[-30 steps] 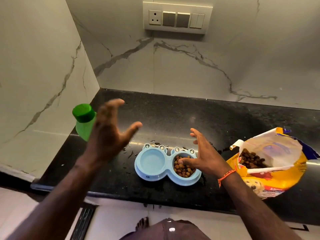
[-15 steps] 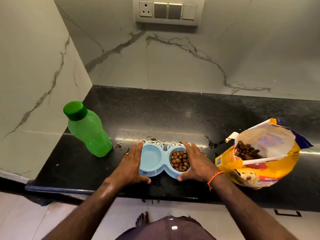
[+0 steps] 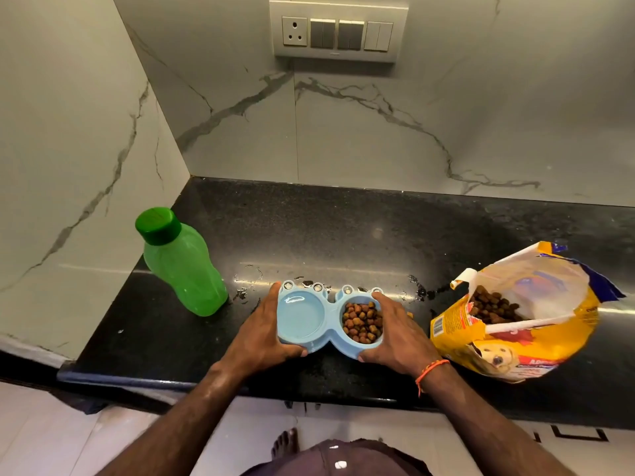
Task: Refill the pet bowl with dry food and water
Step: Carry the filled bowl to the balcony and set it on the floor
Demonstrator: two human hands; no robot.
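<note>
While both hands grip it from either end, the blue double pet bowl [image 3: 328,319] sits at the front of the black counter [image 3: 343,235]. The left hand [image 3: 263,333] wraps the left end, fingers closed around the rim and thumb under the near edge. The right hand [image 3: 398,333] clamps the right end the same way, with an orange thread [image 3: 431,369] at the wrist. The bowl's right cup holds brown kibble [image 3: 362,321]; the left cup [image 3: 300,316] shows only its pale blue bottom, and I cannot tell whether water is in it. A green bottle [image 3: 182,269] with a dark green cap on stands near the bowl on its left, by the marble wall. To the right, an open yellow food bag [image 3: 515,324] lies on its side with kibble showing in its mouth. Its front carries a puppy picture [image 3: 496,353] and a barcode; the lettering is too blurred to read. Small wet patches [image 3: 247,290] glint behind the bowl. A switch panel [image 3: 338,30] sits on the back wall.
</note>
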